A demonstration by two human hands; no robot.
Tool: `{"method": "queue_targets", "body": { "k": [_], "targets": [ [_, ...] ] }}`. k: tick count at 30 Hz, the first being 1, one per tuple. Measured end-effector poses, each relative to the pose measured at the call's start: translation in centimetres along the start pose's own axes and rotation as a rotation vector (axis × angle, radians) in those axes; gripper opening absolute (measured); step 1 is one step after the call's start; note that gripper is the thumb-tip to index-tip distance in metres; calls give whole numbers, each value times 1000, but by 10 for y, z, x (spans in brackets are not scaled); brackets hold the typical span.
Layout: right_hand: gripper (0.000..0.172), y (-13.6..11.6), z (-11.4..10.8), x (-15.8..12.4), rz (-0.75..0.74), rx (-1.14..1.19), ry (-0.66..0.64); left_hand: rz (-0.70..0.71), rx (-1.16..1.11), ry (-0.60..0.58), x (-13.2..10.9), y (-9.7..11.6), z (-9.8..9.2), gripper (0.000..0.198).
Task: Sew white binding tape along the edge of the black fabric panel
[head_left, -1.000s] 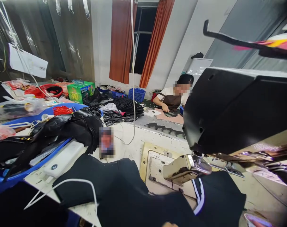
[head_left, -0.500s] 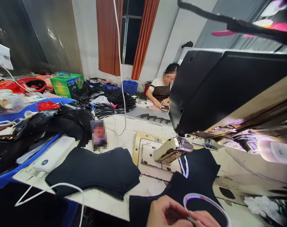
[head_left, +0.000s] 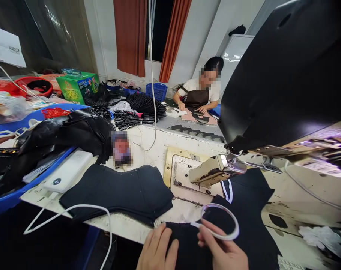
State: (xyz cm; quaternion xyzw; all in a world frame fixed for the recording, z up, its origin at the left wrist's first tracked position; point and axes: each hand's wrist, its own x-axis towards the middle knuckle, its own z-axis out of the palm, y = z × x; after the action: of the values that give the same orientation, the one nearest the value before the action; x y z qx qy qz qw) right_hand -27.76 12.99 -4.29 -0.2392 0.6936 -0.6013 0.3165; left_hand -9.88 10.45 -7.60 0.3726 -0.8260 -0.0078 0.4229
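My right hand (head_left: 225,249) pinches a narrow roll of white tape (head_left: 235,233), held as a ring above a black fabric piece (head_left: 188,243). The tape's short loose end points left from my fingertips. My left hand (head_left: 159,247) lies with fingers stretched out on the left edge of this fabric and holds nothing. More black fabric (head_left: 251,213) extends right of the roll, up to the post bed (head_left: 208,170) of a sewing machine (head_left: 271,86). A white strip (head_left: 229,192) shows on it beside the post.
A stack of black fabric pieces (head_left: 116,193) lies left of the machine, near a white power bank (head_left: 67,172) with a white cable. A blue tub (head_left: 46,174) holds black material (head_left: 74,135). Across the table, a person (head_left: 198,93) handles cut pieces.
My left hand has come away from the roll and now rests flat on the fabric to the left. My right hand has moved up and left with the tape roll. The view has shifted slightly.
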Motion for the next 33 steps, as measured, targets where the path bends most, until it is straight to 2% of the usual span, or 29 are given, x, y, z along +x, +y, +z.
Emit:
{"method": "queue_targets", "body": {
  "k": [3, 5, 8, 11, 19, 28, 31, 33],
  "targets": [
    [33, 6, 27, -11, 4, -101, -210, 76, 169, 81, -8, -9, 0, 21],
    [26, 8, 41, -18, -107, -194, -244, 85, 185, 106, -7, -10, -2, 21],
    [13, 8, 51, -22, -334, -297, -232, 112, 191, 118, -4, -11, -4, 25],
    [10, 6, 53, -21, -432, -350, -261, 142, 187, 113, -1, -14, -7, 32],
    [11, 4, 57, -22, -519, -406, -291, 149, 189, 76, -2, -21, -8, 39],
    [12, 12, 56, -22, -557, -474, -299, 245, 184, 59, 8, -24, -10, 42],
    [13, 5, 56, -25, -566, -500, -313, 309, 234, 18, 10, -25, -11, 42],
    [15, -4, 52, -23, -535, -504, -382, 345, 277, -30, 8, -26, -13, 39]
  ]
}}
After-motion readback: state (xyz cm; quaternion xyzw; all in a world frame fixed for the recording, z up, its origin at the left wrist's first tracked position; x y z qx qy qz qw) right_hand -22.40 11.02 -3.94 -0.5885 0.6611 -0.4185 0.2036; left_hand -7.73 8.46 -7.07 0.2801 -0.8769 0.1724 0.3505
